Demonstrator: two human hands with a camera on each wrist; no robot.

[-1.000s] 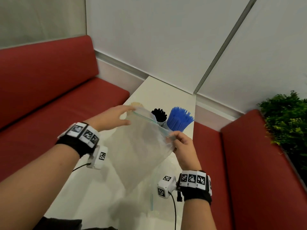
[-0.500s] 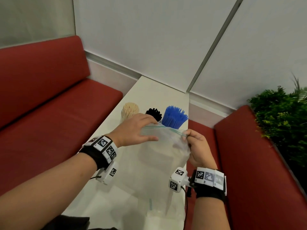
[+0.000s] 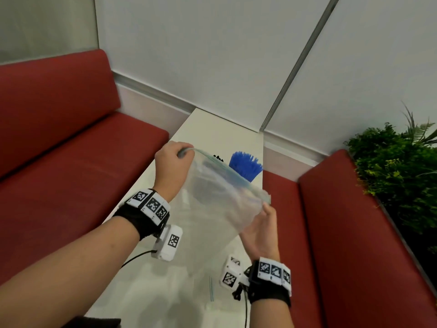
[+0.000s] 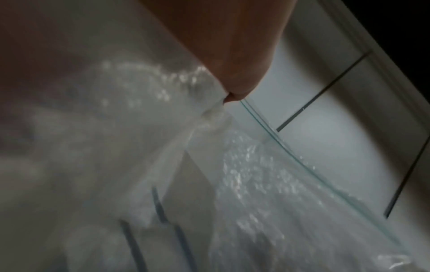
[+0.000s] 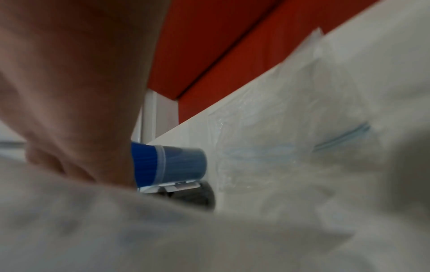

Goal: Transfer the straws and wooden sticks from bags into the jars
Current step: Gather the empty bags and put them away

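My left hand [image 3: 173, 159] pinches the left end of the zip edge of a clear plastic bag [image 3: 212, 209] held above the white table [image 3: 224, 129]. In the left wrist view the fingertips [image 4: 232, 73] squeeze the bag [image 4: 232, 174] at its corner. My right hand [image 3: 259, 228] is palm-up at the bag's right side, with the thumb in front and the fingers behind the film. Nothing shows inside the bag. Behind it stand a jar of blue straws [image 3: 246, 165] [image 5: 172, 163] and the tips of black straws [image 3: 218, 158]. The wooden sticks are hidden.
A second clear bag [image 3: 210, 290] [image 5: 279, 138] lies flat on the table near me. Red benches run along the left [image 3: 59, 174] and right [image 3: 354, 233] of the narrow table. A green plant [image 3: 397, 174] stands at the far right, and a wall closes the far end.
My left hand slid from the middle of the zip edge out to its left end and rose. My right hand dropped and turned palm-up beneath the bag. The stick jar is now hidden.
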